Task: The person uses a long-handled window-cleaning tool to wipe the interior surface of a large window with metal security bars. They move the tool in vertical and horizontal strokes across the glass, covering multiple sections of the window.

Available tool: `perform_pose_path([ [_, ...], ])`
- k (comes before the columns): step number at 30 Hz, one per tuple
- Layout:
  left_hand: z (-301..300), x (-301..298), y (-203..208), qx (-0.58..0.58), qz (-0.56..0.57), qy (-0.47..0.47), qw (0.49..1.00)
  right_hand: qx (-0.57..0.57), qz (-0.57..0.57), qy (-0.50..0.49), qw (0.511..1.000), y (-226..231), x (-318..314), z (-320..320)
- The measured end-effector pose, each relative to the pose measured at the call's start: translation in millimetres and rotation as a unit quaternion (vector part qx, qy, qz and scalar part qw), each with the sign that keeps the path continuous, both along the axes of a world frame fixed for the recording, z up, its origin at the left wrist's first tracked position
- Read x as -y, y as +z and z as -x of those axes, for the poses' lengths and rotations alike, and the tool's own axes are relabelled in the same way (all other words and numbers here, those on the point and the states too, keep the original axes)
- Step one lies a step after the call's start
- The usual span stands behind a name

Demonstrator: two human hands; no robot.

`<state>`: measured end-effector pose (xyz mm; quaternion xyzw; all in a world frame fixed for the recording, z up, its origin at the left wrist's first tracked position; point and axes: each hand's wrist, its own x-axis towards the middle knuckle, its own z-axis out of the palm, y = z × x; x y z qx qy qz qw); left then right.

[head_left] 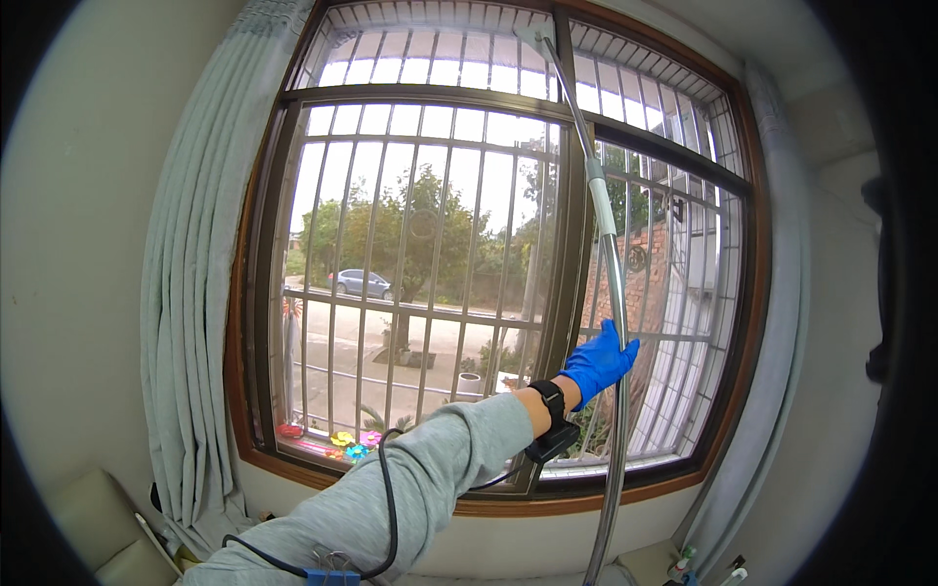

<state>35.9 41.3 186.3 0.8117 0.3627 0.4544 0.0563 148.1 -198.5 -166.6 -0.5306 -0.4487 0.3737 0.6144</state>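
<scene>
My left hand (598, 365), in a blue glove, is closed around the metal pole of a long-handled window cleaner (613, 269). The pole rises from the lower edge, leaning slightly left at the top, with a pale grip section partway up. Its whitish flat head (534, 35) is up at the top pane of the window (430, 96), beside the central upright of the frame. A black strap with a small box (553, 437) sits on my left wrist, below the grey sleeve. My right hand is not in view.
Metal bars (445, 205) stand behind the glass. Grey curtains hang left (191, 293) and right (777, 293). Colourful flower-shaped items (357, 444) lie at the lower left of the window. A black cable (388, 498) loops along my sleeve. A pale padded seat (93, 523) is at lower left.
</scene>
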Motion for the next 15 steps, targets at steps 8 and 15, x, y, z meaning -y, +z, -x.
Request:
perform_pose_path([
  [8,15,-16,0,0.051,-0.028,0.011,0.998,-0.038,0.033,0.027,0.998,-3,-32,3],
  [15,77,-15,6,0.044,-0.029,0.086,0.995,0.005,0.022,0.062,0.998,19,-42,30],
])
